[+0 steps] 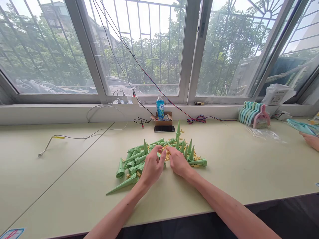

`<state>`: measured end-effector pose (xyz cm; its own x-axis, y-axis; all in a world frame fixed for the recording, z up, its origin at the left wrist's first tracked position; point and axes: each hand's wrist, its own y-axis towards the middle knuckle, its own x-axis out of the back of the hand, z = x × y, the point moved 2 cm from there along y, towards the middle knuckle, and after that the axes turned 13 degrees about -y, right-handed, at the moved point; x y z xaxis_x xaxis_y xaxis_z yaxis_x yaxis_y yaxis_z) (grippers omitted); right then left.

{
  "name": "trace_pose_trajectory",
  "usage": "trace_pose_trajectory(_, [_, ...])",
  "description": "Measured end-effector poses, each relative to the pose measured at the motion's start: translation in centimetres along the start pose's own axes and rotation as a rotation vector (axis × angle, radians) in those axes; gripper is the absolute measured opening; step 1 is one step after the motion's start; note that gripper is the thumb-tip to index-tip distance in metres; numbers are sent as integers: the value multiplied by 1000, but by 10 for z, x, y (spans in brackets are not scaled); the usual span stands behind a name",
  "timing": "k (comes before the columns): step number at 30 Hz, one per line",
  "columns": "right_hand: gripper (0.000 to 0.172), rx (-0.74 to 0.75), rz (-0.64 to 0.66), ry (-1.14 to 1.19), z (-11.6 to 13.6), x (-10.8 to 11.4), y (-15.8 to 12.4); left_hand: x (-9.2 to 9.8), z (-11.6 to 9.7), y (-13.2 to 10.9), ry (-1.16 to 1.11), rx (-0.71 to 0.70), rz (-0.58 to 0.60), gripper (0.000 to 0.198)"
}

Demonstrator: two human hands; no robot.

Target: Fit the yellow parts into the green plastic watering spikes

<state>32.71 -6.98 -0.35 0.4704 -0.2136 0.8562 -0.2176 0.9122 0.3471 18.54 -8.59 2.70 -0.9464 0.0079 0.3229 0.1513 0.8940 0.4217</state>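
Note:
Both hands meet over a heap of green plastic spikes and small yellow plastic pieces. My left hand (152, 163) has its fingers curled and its thumb close to them, over the yellow pieces (167, 154). Beside it, my right hand (178, 162) has its fingers bent down and together, the tips near the left thumb. What either hand pinches is too small to make out. Green hollow spikes (134, 157) lie in a pile by the left hand. Several pointed green spikes (190, 147) stand upright beyond the right hand, and one long spike (124, 184) lies nearest me.
Behind the heap are a black phone (164, 128), a cardboard box (169, 122) and a blue bottle (160, 108). Coiled wires (196, 119) lie by the sill. Pastel hangers (254, 114) stand at right, near another person's hand (310, 140). A cable (74, 136) crosses the left side.

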Motion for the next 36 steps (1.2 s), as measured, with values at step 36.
trace_pose_trajectory(36, [37, -25, 12, -12, 2, 2, -1, -1, -1, 0, -16, 1, 5, 36])
